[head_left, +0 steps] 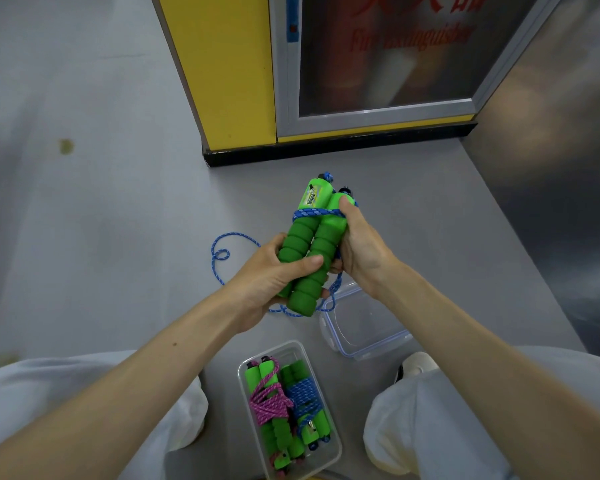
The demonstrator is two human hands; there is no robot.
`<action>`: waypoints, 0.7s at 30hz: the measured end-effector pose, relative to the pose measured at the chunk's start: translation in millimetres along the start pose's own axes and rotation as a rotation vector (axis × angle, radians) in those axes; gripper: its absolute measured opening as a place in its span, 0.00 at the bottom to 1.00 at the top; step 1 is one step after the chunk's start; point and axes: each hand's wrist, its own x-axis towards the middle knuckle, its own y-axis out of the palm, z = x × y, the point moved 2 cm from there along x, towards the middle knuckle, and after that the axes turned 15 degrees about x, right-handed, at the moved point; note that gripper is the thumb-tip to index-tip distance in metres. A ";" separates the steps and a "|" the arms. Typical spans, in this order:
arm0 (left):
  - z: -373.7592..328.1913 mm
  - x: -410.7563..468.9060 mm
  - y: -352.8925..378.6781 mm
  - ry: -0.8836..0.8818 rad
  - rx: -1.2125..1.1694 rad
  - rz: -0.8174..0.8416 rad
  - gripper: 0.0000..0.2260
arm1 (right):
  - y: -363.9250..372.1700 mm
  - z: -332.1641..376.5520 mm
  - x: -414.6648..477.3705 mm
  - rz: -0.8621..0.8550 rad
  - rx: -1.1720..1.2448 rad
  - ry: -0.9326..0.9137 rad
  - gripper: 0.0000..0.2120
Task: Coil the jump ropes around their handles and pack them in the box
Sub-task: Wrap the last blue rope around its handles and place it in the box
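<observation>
I hold the two green foam handles side by side, tilted up: left hand round the grips, right hand near the tops. The blue rope makes one turn there, slack looped on the floor. In the clear box lie a coiled pink rope and a second blue rope

The person wears loose, pale grey-white trousers, creased at both knees, either side of the box. Right of the box, a white shoe with a dark edge shows. Both forearms are bare.
</observation>
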 end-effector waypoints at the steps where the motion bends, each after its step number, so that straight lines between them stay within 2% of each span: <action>1: -0.1 0.6 -1.4 0.006 0.010 -0.024 0.18 | 0.5 1.4 0.1 0.007 -0.036 -0.010 0.38; 6: -4.0 3.3 -13.3 0.022 0.041 -0.106 0.17 | -4.2 12.7 -4.9 0.047 -0.194 -0.063 0.39; 12: -2.0 1.8 -21.5 0.026 0.094 -0.155 0.15 | -10.6 16.5 -14.3 0.123 -0.298 -0.036 0.32; 14: -1.7 1.7 -26.7 0.027 0.112 -0.194 0.14 | -14.6 15.7 -13.9 0.117 -0.350 -0.042 0.28; 18: -1.1 2.9 -38.2 0.035 0.190 -0.283 0.14 | -19.2 13.9 -15.6 0.123 -0.438 -0.057 0.11; 21: 3.1 5.2 -41.1 0.089 0.372 -0.332 0.14 | -15.1 14.6 -18.3 0.082 -0.435 -0.042 0.09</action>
